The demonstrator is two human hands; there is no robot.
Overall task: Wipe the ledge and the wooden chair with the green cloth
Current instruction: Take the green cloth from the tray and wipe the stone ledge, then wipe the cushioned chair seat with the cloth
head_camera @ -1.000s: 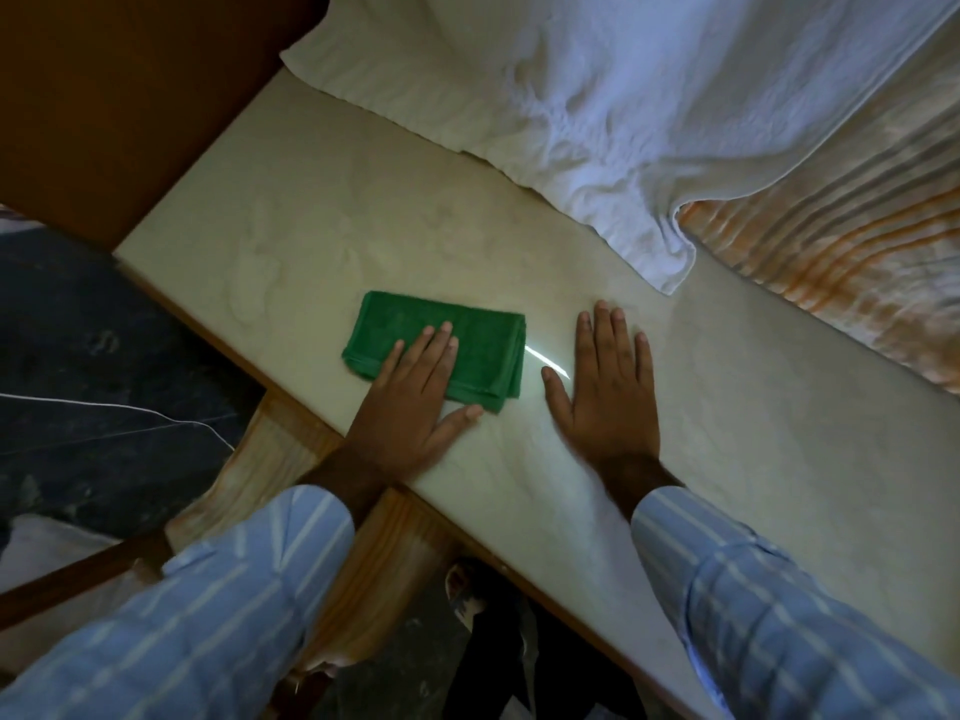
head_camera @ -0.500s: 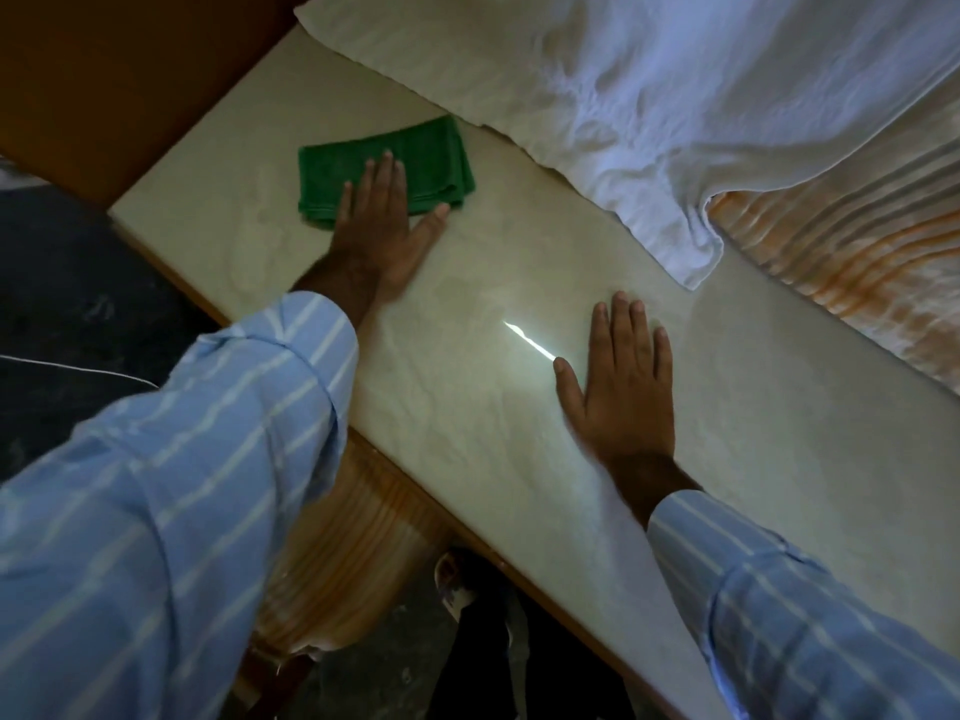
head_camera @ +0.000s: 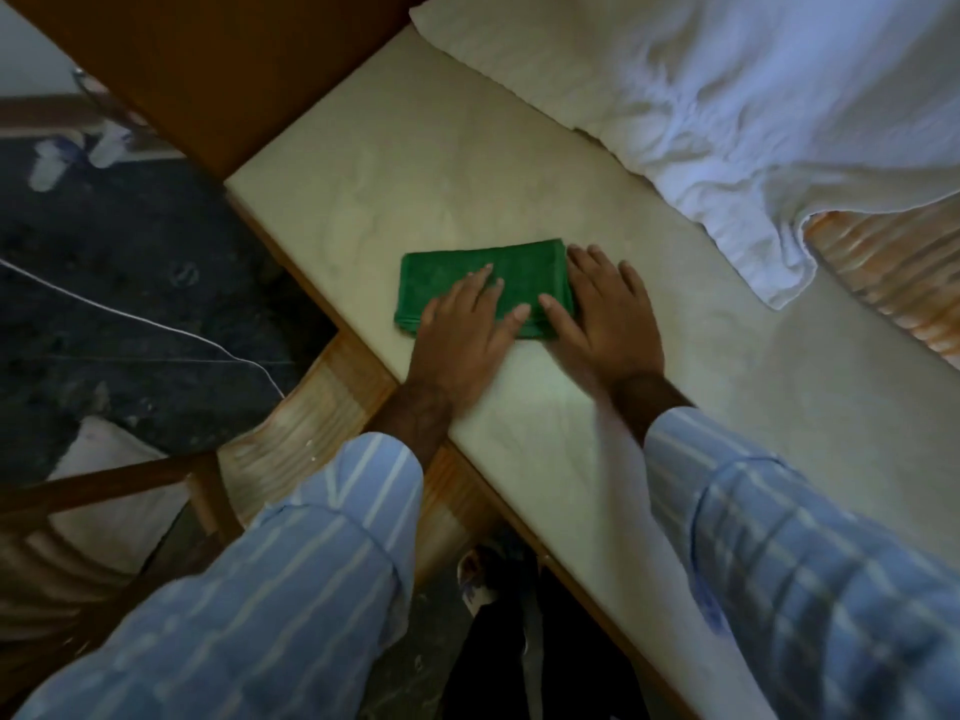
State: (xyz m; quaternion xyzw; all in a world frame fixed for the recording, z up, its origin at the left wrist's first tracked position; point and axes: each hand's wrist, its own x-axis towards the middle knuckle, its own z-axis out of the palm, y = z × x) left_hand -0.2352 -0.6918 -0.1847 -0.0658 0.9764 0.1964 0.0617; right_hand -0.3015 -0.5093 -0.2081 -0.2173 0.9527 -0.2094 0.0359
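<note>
On the pale ledge (head_camera: 675,407), the green cloth (head_camera: 467,272) is back near the front edge, pressed under the flat left hand (head_camera: 462,335), the flat right hand (head_camera: 605,319) now touching it, so wiping continues.

Dim overall; cool daylight falls from upper right on the white towel (head_camera: 779,111). Floor (head_camera: 104,283) murky. Right sleeve (head_camera: 805,563) motion-blurred; edges bowed.

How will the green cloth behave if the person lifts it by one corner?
The green cloth is folded flat, so it would probably unfold and hang limp. It looks soft and thin, likely light. Under the left hand it should slide easily on the smooth ledge.
</note>
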